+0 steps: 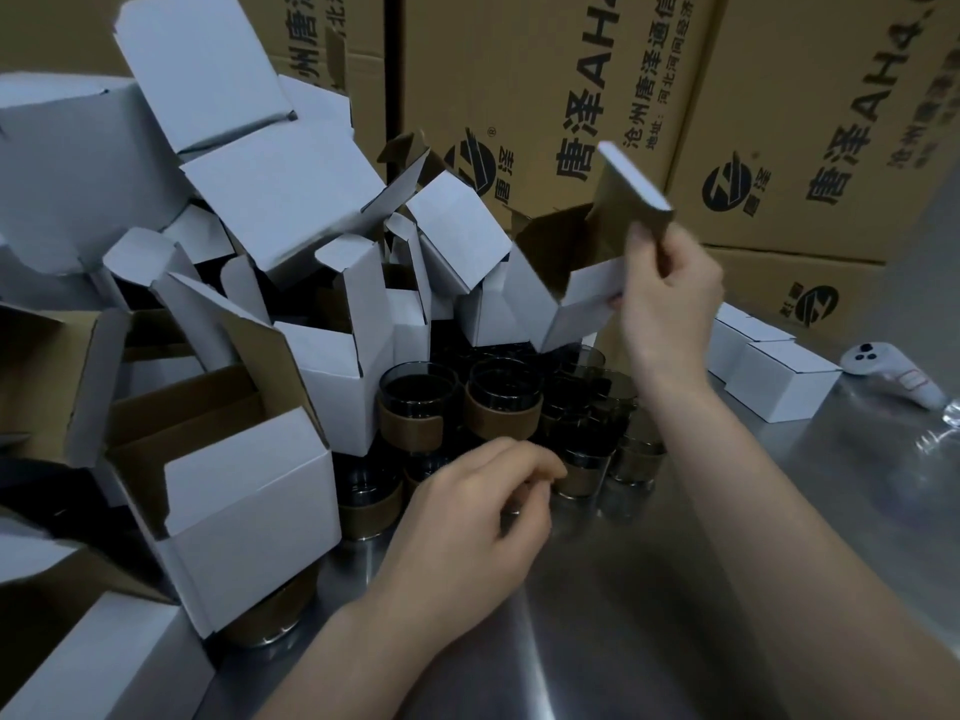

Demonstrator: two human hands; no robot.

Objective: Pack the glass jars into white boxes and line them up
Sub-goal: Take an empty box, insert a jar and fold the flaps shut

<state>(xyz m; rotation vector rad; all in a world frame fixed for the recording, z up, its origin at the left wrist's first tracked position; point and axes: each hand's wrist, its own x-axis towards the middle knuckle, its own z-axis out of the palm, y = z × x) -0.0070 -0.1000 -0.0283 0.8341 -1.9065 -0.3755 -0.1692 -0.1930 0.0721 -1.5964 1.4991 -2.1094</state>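
Several dark glass jars with brown sleeves stand in a cluster on the metal table. A heap of open white boxes fills the left and back. My right hand is raised above the jars and grips an open white box by its lid flap, the box tilted with its brown inside showing. My left hand hovers low at the front of the jars, fingers curled close to a jar; whether it touches the jar is unclear. Two closed white boxes sit side by side at the right.
Large brown cartons with printed characters form a wall behind the table. A white handheld controller lies at the far right, with crinkled clear plastic beside it. Bare metal tabletop shows in the front right.
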